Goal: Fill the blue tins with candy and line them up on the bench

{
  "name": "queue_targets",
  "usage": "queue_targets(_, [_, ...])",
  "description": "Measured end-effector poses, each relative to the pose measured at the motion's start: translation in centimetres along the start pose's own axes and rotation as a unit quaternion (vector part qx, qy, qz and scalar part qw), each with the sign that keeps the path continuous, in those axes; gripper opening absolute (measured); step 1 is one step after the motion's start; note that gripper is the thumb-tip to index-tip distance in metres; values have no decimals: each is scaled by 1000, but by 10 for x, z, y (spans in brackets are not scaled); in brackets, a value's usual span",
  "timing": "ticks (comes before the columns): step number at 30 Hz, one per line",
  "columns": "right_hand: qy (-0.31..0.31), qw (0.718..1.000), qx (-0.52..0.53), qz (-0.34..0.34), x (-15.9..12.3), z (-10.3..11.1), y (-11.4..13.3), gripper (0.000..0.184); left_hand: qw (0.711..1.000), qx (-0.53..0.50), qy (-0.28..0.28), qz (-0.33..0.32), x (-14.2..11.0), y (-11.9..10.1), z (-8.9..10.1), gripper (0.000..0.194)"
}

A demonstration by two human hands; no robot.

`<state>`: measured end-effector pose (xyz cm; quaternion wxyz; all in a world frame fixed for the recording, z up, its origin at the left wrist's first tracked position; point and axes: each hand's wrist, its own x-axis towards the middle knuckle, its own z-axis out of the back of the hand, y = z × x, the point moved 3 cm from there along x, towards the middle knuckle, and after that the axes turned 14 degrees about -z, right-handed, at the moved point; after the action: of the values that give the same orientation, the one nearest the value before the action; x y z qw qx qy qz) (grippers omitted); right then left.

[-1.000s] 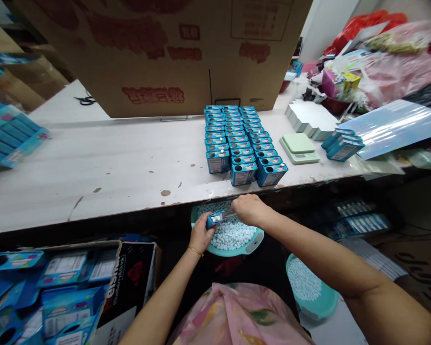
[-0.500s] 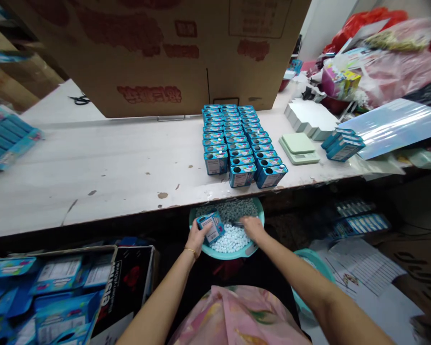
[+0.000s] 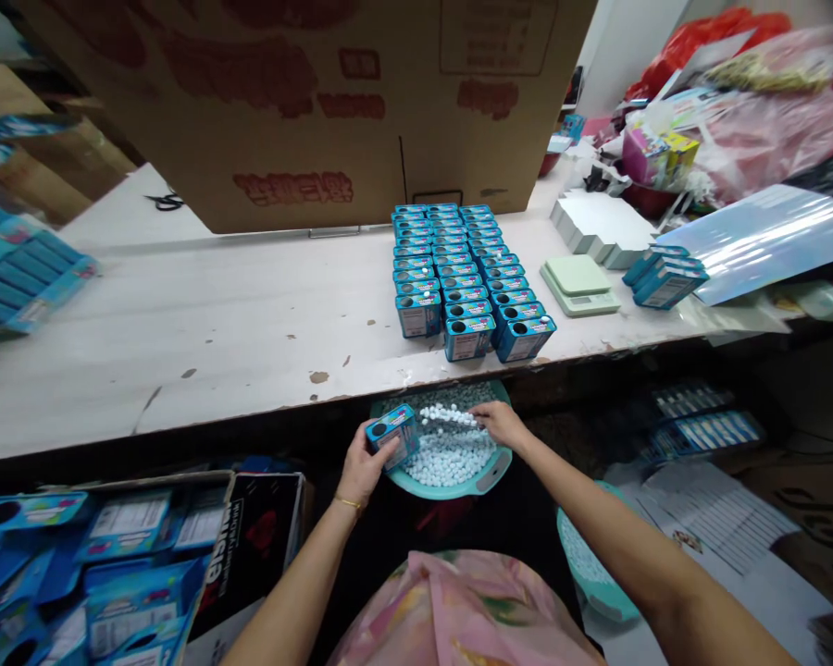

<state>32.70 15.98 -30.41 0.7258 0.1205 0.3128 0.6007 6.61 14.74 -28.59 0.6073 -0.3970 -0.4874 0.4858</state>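
My left hand (image 3: 362,468) grips a small blue box (image 3: 394,435), tilted, with a dark round hole in its top, over the left side of a turquoise basin (image 3: 494,474). Small pale-blue round pellets (image 3: 450,460) fill the basin. Above them my right hand (image 3: 501,425) is closed on a scoop (image 3: 478,418) heaped with pellets. The scoop's body is mostly hidden under its load, which lies just right of the box, apart from its hole.
Rows of blue boxes (image 3: 466,338) stand on the white table (image 3: 264,324), near a pale green scale (image 3: 580,285). At lower left, a carton (image 3: 230,536) holds more blue boxes. A second turquoise basin (image 3: 621,606) sits low on the right. A large cardboard box (image 3: 381,148) stands behind.
My right hand has lifted the scoop out of the pellets with a heap on it. My left hand has shifted the blue box slightly left and turned its top more toward me.
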Motion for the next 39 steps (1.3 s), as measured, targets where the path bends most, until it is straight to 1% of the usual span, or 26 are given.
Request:
queue_targets(2, [-8, 1000, 4, 22, -9, 22, 6, 28, 997, 73, 9, -38, 2, -2, -1, 44])
queue_targets(4, [-14, 999, -20, 34, -20, 43, 19, 29, 990, 125, 30, -66, 4, -5, -9, 42])
queue_targets(6, [-13, 996, -71, 50, -33, 60, 38, 31, 980, 171, 61, -78, 6, -8, -20, 41])
queue_targets(8, [-8, 987, -145, 64, -44, 72, 60, 32, 970, 211, 86, -86, 7, -10, -29, 39])
queue_targets(10, [-6, 971, -226, 72, -54, 77, 80, 31, 961, 235, 99, -103, 6, -12, -35, 37])
queue_targets(12, [-13, 953, -292, 82, -62, 78, 98, 29, 956, 245, 106, -121, 6, -13, -38, 36])
queue_targets(14, [-27, 939, -330, 96, -68, 75, 112, 26, 954, 249, 109, -128, 5, -12, -39, 37])
queue_targets(17, [-45, 926, -355, 117, -75, 72, 129, 27, 954, 247, 106, -131, 4, -11, -39, 37])
queue_targets(19, [-52, 921, -362, 130, -79, 73, 133, 27, 957, 240, 99, -127, 4, -10, -39, 36])
queue_targets(21, [-63, 920, -362, 135, -79, 79, 127, 26, 964, 224, 88, -110, 5, -8, -35, 36])
queue_targets(23, [-76, 924, -355, 120, -75, 85, 109, 25, 976, 190, 62, -90, 6, -5, -29, 37])
queue_targets(25, [-80, 931, -348, 78, -65, 85, 80, 27, 989, 130, 26, -66, 7, 0, -21, 40])
queue_targets(27, [-65, 938, -338, 25, -51, 71, 50, 30, 999, 43, -11, -16, 8, 9, -17, 42])
queue_targets(29, [-35, 953, -300, -15, -37, 44, 29, 31, 997, -53, -32, 56, 7, 20, -20, 42])
queue_targets(30, [-18, 962, -272, -26, -31, 27, 24, 31, 990, -96, -38, 93, 7, 25, -25, 43])
queue_targets(31, [-6, 970, -240, -33, -26, 8, 22, 32, 982, -134, -43, 125, 6, 28, -31, 43])
queue_targets(33, [5, 980, -197, -39, -17, -25, 27, 33, 966, -189, -49, 169, 6, 32, -44, 43])
queue_targets(35, [4, 984, -171, -48, -10, -49, 35, 33, 954, -225, -51, 191, 5, 30, -55, 43])
queue_targets(37, [3, 988, -143, -56, -4, -61, 38, 32, 949, -244, -45, 196, 3, 23, -59, 43])
queue_targets(39, [4, 992, -117, -54, 0, -61, 34, 32, 951, -247, -35, 182, 2, 14, -53, 43])
